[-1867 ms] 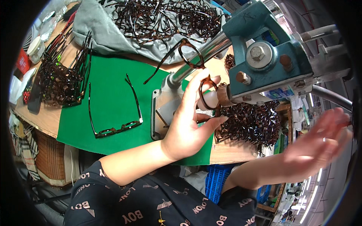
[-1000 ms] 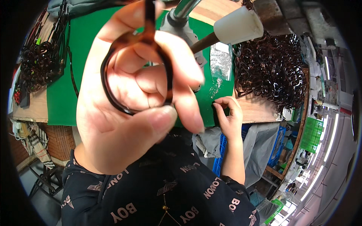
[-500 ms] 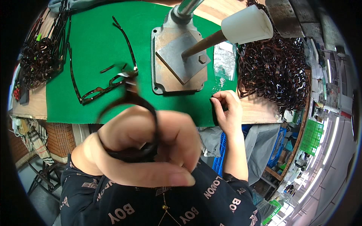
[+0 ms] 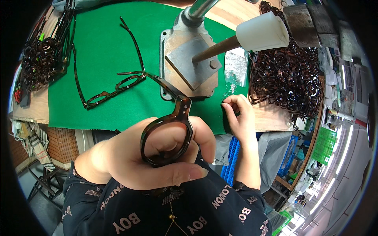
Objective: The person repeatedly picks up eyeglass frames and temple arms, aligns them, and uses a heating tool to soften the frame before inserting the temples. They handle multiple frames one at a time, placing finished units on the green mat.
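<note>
Glasses [image 4: 113,93] are lying unfolded on the green mat [image 4: 103,51], the left hand [image 4: 134,161] is holding a dark frame [image 4: 182,112] by one rim [image 4: 167,118], fingers [image 4: 179,173] closed, seemingly leaving the temple [image 4: 161,83] free, and the right hand [image 4: 241,116] is resting at the mat's edge, fingers nearly together, any contents unclear.

Two hands are showing: one left hand [image 4: 132,155], lower centre; one right hand [image 4: 241,116], right of centre. Two single spectacle frames are appearing: one tortoiseshell frame [image 4: 182,106], centre; one dark frame [image 4: 113,94], left of centre. Two heaps of frames, overlapping beyond counting, are lying at upper left (left heap [image 4: 43,65]) and upper right (right heap [image 4: 285,78]). Upper centre is holding one metal plate [image 4: 185,72], one hex bolt [image 4: 213,64], one rod [image 4: 214,49], one white cylinder [image 4: 262,31], one clear bag [image 4: 236,67]. One green mat [image 4: 100,55] is covering part of one worktop [image 4: 267,118].
</note>
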`<state>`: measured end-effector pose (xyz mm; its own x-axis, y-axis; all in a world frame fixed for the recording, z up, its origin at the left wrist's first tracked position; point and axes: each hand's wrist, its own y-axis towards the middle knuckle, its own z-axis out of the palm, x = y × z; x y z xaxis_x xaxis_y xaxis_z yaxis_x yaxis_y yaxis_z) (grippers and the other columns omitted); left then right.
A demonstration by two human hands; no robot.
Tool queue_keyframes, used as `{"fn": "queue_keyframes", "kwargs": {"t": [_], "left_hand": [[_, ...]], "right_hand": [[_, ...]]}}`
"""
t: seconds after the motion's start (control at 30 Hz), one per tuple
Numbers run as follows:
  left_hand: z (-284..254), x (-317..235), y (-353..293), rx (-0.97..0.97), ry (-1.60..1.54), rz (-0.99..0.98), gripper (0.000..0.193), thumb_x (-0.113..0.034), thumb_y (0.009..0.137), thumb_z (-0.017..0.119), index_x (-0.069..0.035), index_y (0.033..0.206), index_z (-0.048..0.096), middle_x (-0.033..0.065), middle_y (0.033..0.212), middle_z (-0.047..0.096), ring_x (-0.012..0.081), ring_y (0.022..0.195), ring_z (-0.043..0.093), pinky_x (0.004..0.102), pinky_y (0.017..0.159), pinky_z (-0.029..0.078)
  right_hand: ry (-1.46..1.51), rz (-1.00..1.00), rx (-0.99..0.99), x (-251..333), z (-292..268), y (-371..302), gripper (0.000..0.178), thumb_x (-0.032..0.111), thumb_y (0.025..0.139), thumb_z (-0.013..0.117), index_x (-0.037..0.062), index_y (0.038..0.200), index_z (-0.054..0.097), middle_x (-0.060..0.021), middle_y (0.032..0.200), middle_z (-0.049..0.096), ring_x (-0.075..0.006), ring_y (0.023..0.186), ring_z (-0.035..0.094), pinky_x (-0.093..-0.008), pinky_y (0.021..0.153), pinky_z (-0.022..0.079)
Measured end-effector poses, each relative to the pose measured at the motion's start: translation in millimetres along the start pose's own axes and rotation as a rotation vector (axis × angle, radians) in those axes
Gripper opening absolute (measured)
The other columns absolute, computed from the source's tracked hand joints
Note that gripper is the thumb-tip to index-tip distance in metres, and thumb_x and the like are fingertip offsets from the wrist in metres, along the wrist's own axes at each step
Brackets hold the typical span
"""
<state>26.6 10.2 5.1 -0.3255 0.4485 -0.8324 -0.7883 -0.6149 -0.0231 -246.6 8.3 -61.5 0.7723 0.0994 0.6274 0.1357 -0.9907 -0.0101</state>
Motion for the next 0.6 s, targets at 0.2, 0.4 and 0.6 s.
{"fn": "queue_keyframes", "kwargs": {"t": [0.2, 0.4, 0.6], "left_hand": [[0.8, -1.3, 1.2, 0.02, 0.008, -0.043, 0.019, -0.011, 0.085, 0.061, -0.002, 0.099, 0.051, -0.0006, 0.063, 0.051, 0.0054, 0.054, 0.047, 0.0207, 0.048, 0.032], [1.3, -1.9, 1.6, 0.032, 0.044, -0.08, 0.018, -0.012, 0.087, 0.059, -0.002, 0.1, 0.051, 0.0001, 0.064, 0.051, 0.007, 0.056, 0.049, 0.022, 0.05, 0.035], [3.0, 5.5, 9.3, 0.081, 0.133, 0.002, 0.015, -0.004, 0.086, 0.058, 0.001, 0.098, 0.051, 0.0011, 0.065, 0.054, 0.0075, 0.057, 0.056, 0.0198, 0.051, 0.039]], "right_hand": [[-0.042, -0.034, 0.002, 0.5, 2.9, 1.5, 0.009, 0.003, 0.076, 0.065, 0.0022, 0.08, 0.058, -0.0089, 0.071, 0.054, -0.0225, 0.066, 0.053, -0.0322, 0.062, 0.042], [-0.11, -0.088, -0.04, 1.1, 6.2, 0.6, 0.008, 0.005, 0.076, 0.064, 0.0031, 0.079, 0.057, -0.0102, 0.072, 0.054, -0.0276, 0.071, 0.053, -0.0355, 0.066, 0.041], [-0.333, -0.204, 0.073, 15.6, -3.0, 9.7, 0.007, 0.005, 0.076, 0.061, 0.0033, 0.076, 0.054, -0.0137, 0.074, 0.053, -0.0315, 0.077, 0.052, -0.0387, 0.07, 0.041]]}}
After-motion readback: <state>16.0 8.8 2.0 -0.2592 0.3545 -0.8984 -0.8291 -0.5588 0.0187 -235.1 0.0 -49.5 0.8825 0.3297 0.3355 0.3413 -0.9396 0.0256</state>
